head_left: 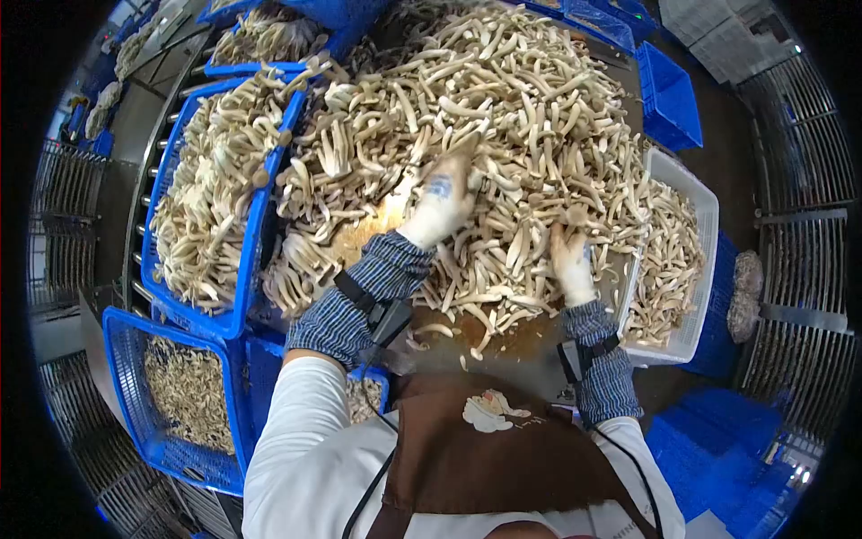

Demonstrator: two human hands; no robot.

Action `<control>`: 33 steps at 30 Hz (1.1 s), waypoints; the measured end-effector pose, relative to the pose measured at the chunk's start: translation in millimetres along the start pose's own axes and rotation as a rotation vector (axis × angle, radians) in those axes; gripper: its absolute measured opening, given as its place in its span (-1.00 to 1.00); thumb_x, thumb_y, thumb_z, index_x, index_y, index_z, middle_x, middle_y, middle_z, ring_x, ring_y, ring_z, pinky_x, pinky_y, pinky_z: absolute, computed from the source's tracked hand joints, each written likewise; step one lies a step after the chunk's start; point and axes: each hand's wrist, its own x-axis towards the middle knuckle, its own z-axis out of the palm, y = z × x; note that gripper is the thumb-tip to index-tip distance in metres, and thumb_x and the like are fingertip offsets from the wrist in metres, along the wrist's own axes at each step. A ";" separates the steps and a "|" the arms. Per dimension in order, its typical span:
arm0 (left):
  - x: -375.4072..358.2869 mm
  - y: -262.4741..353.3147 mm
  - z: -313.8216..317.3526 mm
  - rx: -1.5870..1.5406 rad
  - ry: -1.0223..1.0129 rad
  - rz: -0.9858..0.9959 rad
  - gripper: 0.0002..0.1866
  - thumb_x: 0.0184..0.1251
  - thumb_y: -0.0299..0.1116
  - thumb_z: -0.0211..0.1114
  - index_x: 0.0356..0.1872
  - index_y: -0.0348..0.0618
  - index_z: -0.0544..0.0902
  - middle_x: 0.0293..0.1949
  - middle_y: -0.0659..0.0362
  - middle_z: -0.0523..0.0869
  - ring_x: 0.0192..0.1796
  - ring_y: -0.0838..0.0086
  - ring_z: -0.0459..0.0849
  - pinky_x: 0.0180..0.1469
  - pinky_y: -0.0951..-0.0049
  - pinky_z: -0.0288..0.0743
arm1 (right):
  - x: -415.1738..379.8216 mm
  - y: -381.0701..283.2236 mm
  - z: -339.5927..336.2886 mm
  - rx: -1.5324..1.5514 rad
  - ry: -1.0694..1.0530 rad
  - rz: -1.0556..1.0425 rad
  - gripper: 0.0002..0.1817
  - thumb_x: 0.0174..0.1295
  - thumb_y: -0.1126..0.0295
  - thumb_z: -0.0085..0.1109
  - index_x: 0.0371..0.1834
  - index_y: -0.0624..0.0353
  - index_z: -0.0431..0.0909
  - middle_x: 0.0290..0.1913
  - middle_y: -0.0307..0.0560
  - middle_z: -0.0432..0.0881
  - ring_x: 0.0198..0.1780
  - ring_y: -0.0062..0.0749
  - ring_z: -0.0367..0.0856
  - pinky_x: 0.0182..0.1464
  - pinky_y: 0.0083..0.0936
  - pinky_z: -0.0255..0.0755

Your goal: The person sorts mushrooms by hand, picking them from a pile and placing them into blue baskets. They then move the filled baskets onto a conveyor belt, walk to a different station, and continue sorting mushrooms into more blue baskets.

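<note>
A large heap of pale, long-stemmed mushrooms (pixel 530 99) covers the metal worktable in front of me. My left hand (pixel 444 199), in a white glove with a blue mark, reaches into the middle of the heap. Its fingers point away from me and are blurred among the stems, so I cannot tell what they hold. My right hand (pixel 572 262), gloved too, is at the heap's near right side. Its fingers are curled at a mushroom (pixel 576 216) with a brownish cap. Clumps of joined stems (pixel 301 265) lie left of my left hand.
A blue crate (pixel 242 229) full of mushroom clumps stands at the left, beside rollers. Nearer me, another blue crate (pixel 126 368) holds small trimmings. At the right is a white basket (pixel 705 269) of loose mushrooms. A blue bin (pixel 673 99) stands farther back.
</note>
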 end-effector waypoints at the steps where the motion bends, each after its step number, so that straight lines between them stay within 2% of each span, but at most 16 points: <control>1: 21.6 1.6 -9.1 0.179 0.033 -0.051 -0.28 0.21 -0.45 0.15 0.44 -0.26 0.18 0.40 -0.23 0.27 0.33 -0.03 0.43 0.42 0.19 0.27 | -2.3 9.4 9.8 0.206 -0.076 0.140 -0.49 0.38 0.26 0.15 0.24 0.39 0.32 0.09 0.40 0.52 0.09 0.24 0.57 0.04 -0.20 0.50; 2: 35.7 -45.1 17.1 0.713 0.303 0.008 -0.31 0.21 -0.38 0.18 0.40 -0.26 0.25 0.32 -0.20 0.38 0.28 -0.07 0.44 0.42 0.01 0.23 | -4.7 18.7 19.6 0.400 -0.125 0.295 -0.45 0.38 0.24 0.15 0.27 0.40 0.28 0.18 0.42 0.45 0.17 0.21 0.54 0.12 -0.21 0.47; 5: 70.3 -69.1 21.8 0.326 0.005 -0.522 -0.30 0.26 -0.23 0.26 0.41 -0.17 0.28 0.28 -0.23 0.41 0.27 -0.17 0.43 0.26 -0.06 0.38 | 0.3 -23.1 -13.2 0.506 0.000 0.432 -0.33 0.35 0.26 0.17 0.36 0.50 0.16 0.41 0.48 0.22 0.42 0.15 0.31 0.40 -0.23 0.25; 8: 64.4 -69.6 76.4 0.639 0.083 -0.041 -0.45 0.38 -0.33 0.17 0.38 -0.17 0.32 0.11 -0.07 0.62 -0.15 0.24 0.70 -0.26 0.23 0.67 | 7.3 -31.1 -12.1 0.500 0.085 0.329 -0.18 0.33 0.30 0.19 0.48 0.50 -0.05 0.43 0.46 0.20 0.54 0.13 0.08 0.55 -0.24 -0.04; 10: 54.7 44.1 50.7 0.088 -0.450 -0.461 -0.37 0.23 -0.55 0.23 0.36 -0.35 0.29 0.07 -0.09 0.66 -0.08 0.27 0.70 0.01 0.11 0.65 | 9.6 -47.8 -13.7 0.678 0.097 0.335 -0.22 0.36 0.31 0.17 0.48 0.48 -0.03 0.43 0.42 0.21 0.51 0.09 0.13 0.53 -0.25 0.01; 12: 10.3 58.8 81.4 0.213 -0.388 -0.082 -0.18 0.02 -0.66 0.20 0.44 -0.32 0.20 0.31 -0.28 0.40 0.47 0.01 0.28 0.58 0.07 -0.13 | 13.6 -57.3 -21.6 0.942 0.054 0.338 -0.34 0.43 0.30 0.12 0.45 0.41 0.09 0.40 0.28 0.28 0.39 -0.06 0.28 0.44 -0.28 0.15; 13: -9.5 40.1 105.9 -0.275 -0.253 -0.031 -0.12 0.01 -0.68 0.17 0.49 -0.30 0.11 0.46 -0.27 0.14 0.55 -0.02 0.09 0.56 0.13 -0.03 | 13.1 -50.9 -12.1 0.876 0.108 0.328 -0.37 0.43 0.27 0.14 0.42 0.38 0.14 0.32 0.17 0.37 0.27 -0.20 0.39 0.34 -0.33 0.26; 15: -16.7 37.3 99.7 -0.290 -0.235 0.020 -0.08 0.03 -0.72 0.13 0.52 -0.27 0.00 0.51 -0.23 0.05 0.55 -0.01 0.09 0.56 0.16 -0.01 | 27.0 -53.3 -26.1 1.173 -0.021 0.320 -0.43 0.41 0.28 0.16 0.34 0.40 0.25 0.24 0.10 0.47 0.22 -0.27 0.46 0.29 -0.36 0.33; 18: -16.1 23.5 95.1 -0.574 -0.097 -0.058 -0.10 0.13 -0.75 0.10 0.52 -0.27 -0.10 0.48 -0.24 0.06 0.40 0.02 0.35 0.24 0.30 0.46 | 35.4 -58.3 -41.9 1.385 0.008 0.542 -0.54 0.35 0.35 0.21 0.22 0.39 0.41 0.13 0.06 0.57 0.16 -0.27 0.55 0.26 -0.36 0.45; 20: -14.3 35.0 68.8 -0.661 0.041 -0.265 -0.14 0.19 -0.74 0.13 0.50 -0.31 -0.09 0.42 -0.27 0.17 0.22 0.09 0.58 -0.15 0.48 0.77 | 44.2 -61.7 -62.7 1.315 -0.121 0.782 -0.41 0.30 0.34 0.25 0.29 0.44 0.30 0.16 0.13 0.55 0.15 -0.25 0.56 0.27 -0.35 0.46; 23: -5.7 20.8 49.5 -0.851 0.337 -0.702 -0.22 0.26 -0.69 0.19 0.46 -0.37 -0.01 0.28 -0.28 0.39 0.05 0.07 0.70 -0.22 0.33 0.82 | 43.4 -38.1 -45.0 1.287 -0.111 0.674 -0.12 0.20 0.34 0.32 0.46 0.49 0.00 0.34 0.35 0.37 0.31 -0.10 0.46 0.40 -0.22 0.32; 25: -9.5 -4.7 49.9 -1.310 0.238 -0.910 -0.23 0.20 -0.68 0.31 0.43 -0.38 0.15 0.14 -0.16 0.59 -0.13 0.27 0.77 -0.32 0.38 0.77 | 45.2 -50.8 -43.1 1.174 -0.048 0.642 0.03 0.19 0.28 0.34 0.51 0.48 -0.19 0.44 0.41 0.21 0.41 0.00 0.34 0.51 -0.18 0.13; 27: -10.5 30.3 40.0 -1.357 0.272 -0.859 -0.21 0.20 -0.68 0.32 0.44 -0.37 0.12 0.10 -0.14 0.62 -0.21 0.26 0.78 -0.33 0.36 0.78 | 48.8 -72.4 -35.9 0.480 0.198 0.540 0.12 0.18 0.22 0.36 0.55 0.38 -0.34 0.53 0.48 -0.07 0.55 0.17 0.01 0.58 -0.11 -0.09; 29: -13.4 29.5 58.5 -1.292 0.347 -0.878 -0.35 0.33 -0.55 0.27 0.41 -0.37 0.23 0.19 -0.19 0.57 -0.06 0.27 0.76 -0.32 0.46 0.75 | 43.3 -108.5 -27.6 0.839 0.404 0.350 0.08 0.18 0.27 0.35 0.54 0.37 -0.28 0.54 0.47 -0.12 0.57 0.20 -0.09 0.58 -0.12 -0.10; 31: -20.9 38.6 61.1 -0.829 -0.068 -0.684 -0.36 0.34 -0.41 0.32 0.41 -0.27 0.32 0.22 -0.17 0.53 0.23 0.15 0.59 0.31 0.16 0.51 | 39.3 -105.6 -14.9 0.731 0.112 0.363 -0.20 0.23 0.41 0.27 0.44 0.47 0.06 0.47 0.44 0.13 0.53 0.11 0.10 0.53 -0.10 0.09; 33: -24.2 24.9 59.8 -0.502 -0.319 -0.367 -0.33 0.36 -0.29 0.30 0.43 -0.26 0.29 0.38 -0.18 0.35 0.20 0.12 0.59 0.36 0.15 0.43 | 53.3 -116.3 -39.7 1.013 0.012 0.523 -0.26 0.26 0.44 0.22 0.45 0.48 0.10 0.45 0.43 0.19 0.52 0.09 0.13 0.50 -0.07 0.14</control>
